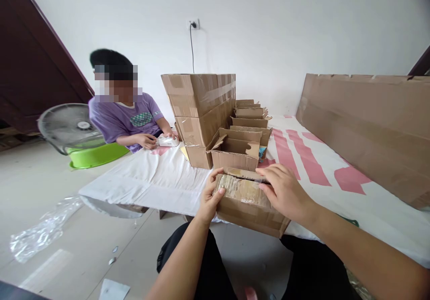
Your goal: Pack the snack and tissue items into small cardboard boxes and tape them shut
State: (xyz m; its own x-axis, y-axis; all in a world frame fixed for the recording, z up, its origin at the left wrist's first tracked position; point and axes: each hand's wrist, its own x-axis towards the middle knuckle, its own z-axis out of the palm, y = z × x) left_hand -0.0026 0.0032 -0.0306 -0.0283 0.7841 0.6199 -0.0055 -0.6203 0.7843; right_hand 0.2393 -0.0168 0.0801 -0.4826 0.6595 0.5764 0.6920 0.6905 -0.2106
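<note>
A small taped cardboard box [248, 208] sits at the near edge of a low white-covered surface [157, 179], partly over my lap. My left hand [210, 197] grips its left end, thumb on the top corner. My right hand [285, 190] lies over the top right, fingers pressing down a flap along the far edge. Just behind it stands an open small box [237, 152] with its flaps up.
A row of small open boxes [250, 120] runs back beside a tall stack of large boxes [201, 111]. A long cardboard sheet [366, 125] leans on the right. At the far left sits another person [129, 118] with hands on a white object, beside a fan [69, 127] and a green basin [97, 155]. Plastic wrap [43, 230] lies on the floor.
</note>
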